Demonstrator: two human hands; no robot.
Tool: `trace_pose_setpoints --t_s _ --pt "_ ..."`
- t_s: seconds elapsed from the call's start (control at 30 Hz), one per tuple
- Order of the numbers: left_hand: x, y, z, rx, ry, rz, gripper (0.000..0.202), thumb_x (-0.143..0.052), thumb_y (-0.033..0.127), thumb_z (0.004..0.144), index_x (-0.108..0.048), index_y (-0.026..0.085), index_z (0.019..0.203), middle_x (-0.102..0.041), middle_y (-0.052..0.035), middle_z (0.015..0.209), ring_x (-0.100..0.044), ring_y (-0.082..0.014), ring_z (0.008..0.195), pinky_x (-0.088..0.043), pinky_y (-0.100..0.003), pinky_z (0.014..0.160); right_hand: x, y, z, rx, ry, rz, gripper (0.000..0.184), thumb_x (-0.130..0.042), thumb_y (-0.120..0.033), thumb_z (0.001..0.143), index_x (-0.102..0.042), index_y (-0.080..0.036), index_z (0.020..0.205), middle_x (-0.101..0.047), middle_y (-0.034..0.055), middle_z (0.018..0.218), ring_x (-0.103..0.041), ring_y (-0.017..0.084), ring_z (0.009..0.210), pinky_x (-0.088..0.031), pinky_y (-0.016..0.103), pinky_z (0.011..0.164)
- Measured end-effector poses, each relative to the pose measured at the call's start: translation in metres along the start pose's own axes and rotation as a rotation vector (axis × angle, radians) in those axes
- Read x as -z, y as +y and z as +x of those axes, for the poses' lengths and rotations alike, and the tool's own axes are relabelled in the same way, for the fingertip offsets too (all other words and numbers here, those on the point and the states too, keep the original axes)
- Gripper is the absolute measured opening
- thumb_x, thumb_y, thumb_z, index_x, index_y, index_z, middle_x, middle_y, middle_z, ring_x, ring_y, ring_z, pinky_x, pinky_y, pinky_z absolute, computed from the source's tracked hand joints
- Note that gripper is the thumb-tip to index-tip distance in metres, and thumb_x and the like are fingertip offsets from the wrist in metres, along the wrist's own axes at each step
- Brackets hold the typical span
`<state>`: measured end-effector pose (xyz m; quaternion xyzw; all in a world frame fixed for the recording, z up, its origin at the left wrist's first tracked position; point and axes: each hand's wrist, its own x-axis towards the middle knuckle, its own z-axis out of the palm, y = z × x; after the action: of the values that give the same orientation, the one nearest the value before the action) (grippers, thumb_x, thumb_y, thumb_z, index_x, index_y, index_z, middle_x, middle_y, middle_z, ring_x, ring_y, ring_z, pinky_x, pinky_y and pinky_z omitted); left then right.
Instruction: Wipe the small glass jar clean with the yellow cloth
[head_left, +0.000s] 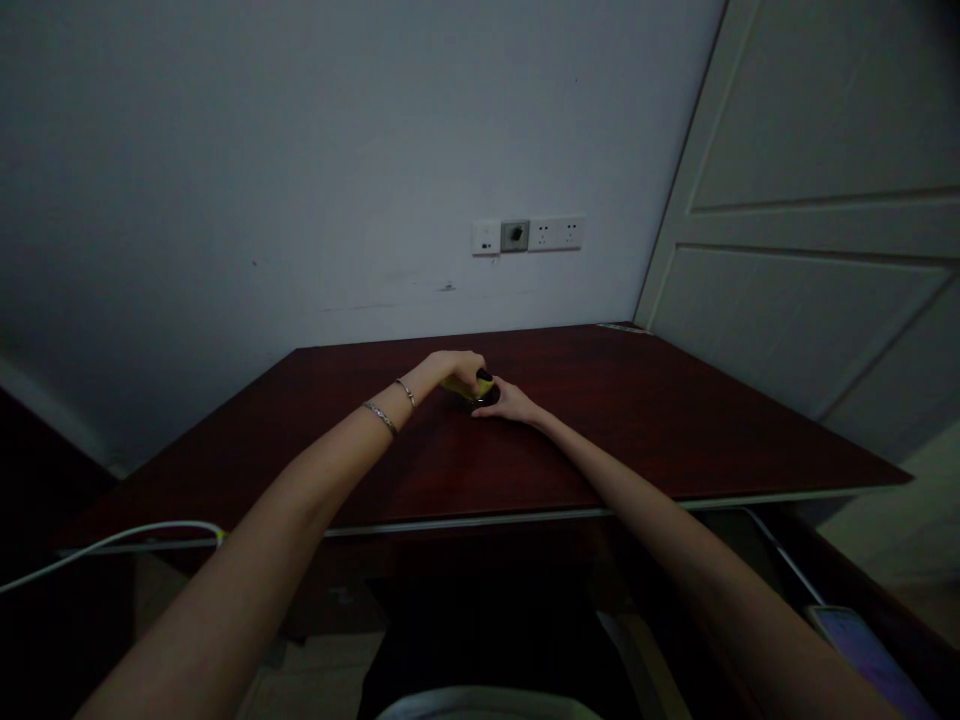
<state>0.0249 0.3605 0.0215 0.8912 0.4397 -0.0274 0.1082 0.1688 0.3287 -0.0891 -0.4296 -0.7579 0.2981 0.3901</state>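
Note:
Both my arms reach far out over a dark red-brown wooden table (637,420). My left hand (454,368), with two thin bracelets on the wrist, is curled over a small yellow object (466,385) with a black end (484,379) that rests on the tabletop. My right hand (508,402) lies just right of it, fingers bent and touching the black part. What the yellow object is I cannot make out in the dim light.
A white wall with a row of sockets (528,236) rises behind the table. A panelled door (810,230) stands at the right. A white cable (112,540) runs along the table's front left edge. A phone (862,650) lies low at the right.

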Motion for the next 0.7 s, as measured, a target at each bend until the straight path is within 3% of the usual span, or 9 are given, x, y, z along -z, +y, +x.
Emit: trace_pose_setpoints --t_s 0.17,0.27,0.4,0.5,0.57,0.7 --pt "-0.016 -0.005 0.004 0.078 0.121 0.036 0.02 -0.077 0.02 0.041 -0.067 0.018 0.059 -0.067 -0.009 0.069 -0.061 -0.0242 0.075 -0.044 -0.03 0.072 0.001 -0.006 -0.004 -0.032 0.023 -0.055 0.077 -0.078 -0.046 0.048 -0.052 -0.017 0.114 -0.062 0.009 0.11 -0.058 0.023 0.102 -0.044 0.037 0.09" --pt "-0.021 -0.011 0.007 0.037 0.153 -0.031 0.024 -0.076 0.019 0.041 -0.068 0.02 0.063 -0.067 -0.008 0.072 -0.061 -0.0244 0.079 -0.043 -0.031 0.078 0.001 -0.009 -0.006 -0.033 0.034 -0.075 0.077 -0.078 -0.046 0.049 -0.051 -0.018 0.115 -0.062 0.0085 0.109 -0.058 0.023 0.101 -0.044 0.037 0.089" --pt "-0.017 -0.027 0.014 -0.08 0.135 -0.324 0.031 -0.073 0.009 0.035 -0.067 0.021 0.064 -0.065 -0.0051 0.064 -0.059 -0.0249 0.08 -0.042 -0.034 0.082 0.0 -0.007 -0.006 -0.013 0.034 -0.084 0.078 -0.077 -0.047 0.049 -0.051 -0.017 0.116 -0.063 0.0087 0.107 -0.059 0.022 0.098 -0.045 0.036 0.086" --pt "-0.013 -0.035 0.018 -0.069 0.25 -0.514 0.023 -0.068 0.005 0.04 -0.066 0.016 0.06 -0.062 -0.0074 0.06 -0.059 -0.026 0.083 -0.043 -0.032 0.081 0.0 -0.007 -0.006 -0.012 0.032 -0.09 0.08 -0.077 -0.048 0.049 -0.05 -0.017 0.117 -0.063 0.0087 0.107 -0.059 0.022 0.098 -0.046 0.036 0.085" --pt "-0.012 -0.036 0.017 -0.009 0.265 -0.47 0.017 -0.069 0.005 0.04 -0.064 0.015 0.053 -0.06 -0.0069 0.055 -0.06 -0.0262 0.082 -0.043 -0.03 0.079 0.001 -0.008 -0.007 -0.012 0.031 -0.094 0.08 -0.077 -0.049 0.049 -0.05 -0.017 0.118 -0.062 0.009 0.108 -0.059 0.023 0.1 -0.045 0.035 0.086" --pt "-0.014 -0.03 0.01 0.045 0.126 -0.208 0.018 -0.076 0.013 0.038 -0.062 0.016 0.048 -0.06 -0.0052 0.053 -0.06 -0.0241 0.075 -0.043 -0.028 0.073 0.001 -0.015 -0.01 -0.002 0.043 -0.115 0.079 -0.076 -0.049 0.051 -0.049 -0.018 0.119 -0.062 0.0092 0.111 -0.058 0.023 0.103 -0.044 0.036 0.089"
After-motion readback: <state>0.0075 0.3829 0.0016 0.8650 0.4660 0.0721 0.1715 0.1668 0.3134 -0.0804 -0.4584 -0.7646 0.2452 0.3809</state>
